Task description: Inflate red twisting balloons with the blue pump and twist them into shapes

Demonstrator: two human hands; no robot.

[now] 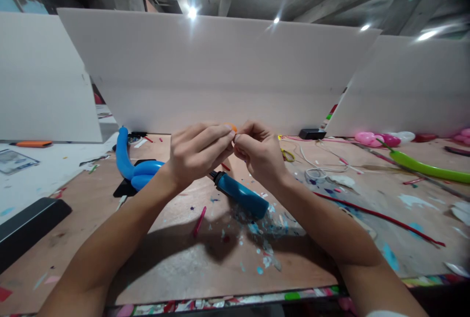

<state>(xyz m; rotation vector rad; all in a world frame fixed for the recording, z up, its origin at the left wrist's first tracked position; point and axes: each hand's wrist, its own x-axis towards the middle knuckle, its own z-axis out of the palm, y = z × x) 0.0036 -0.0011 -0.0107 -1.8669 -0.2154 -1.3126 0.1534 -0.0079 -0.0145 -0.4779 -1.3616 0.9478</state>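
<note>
A small orange balloon piece (pixel 231 127) sits pinched between the fingertips of both hands, raised above the table (pixel 176 258). The left hand (pixel 196 153) and right hand (pixel 259 153) close on it, fingertips touching. Below lies a blue pump (pixel 240 194), with a blue balloon (pixel 128 162) farther left.

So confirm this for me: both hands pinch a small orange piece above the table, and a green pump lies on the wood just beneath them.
Not quite: the pump is blue, not green, as the head view shows. The rest stands: left hand and right hand pinch the small orange piece above the table.
</note>
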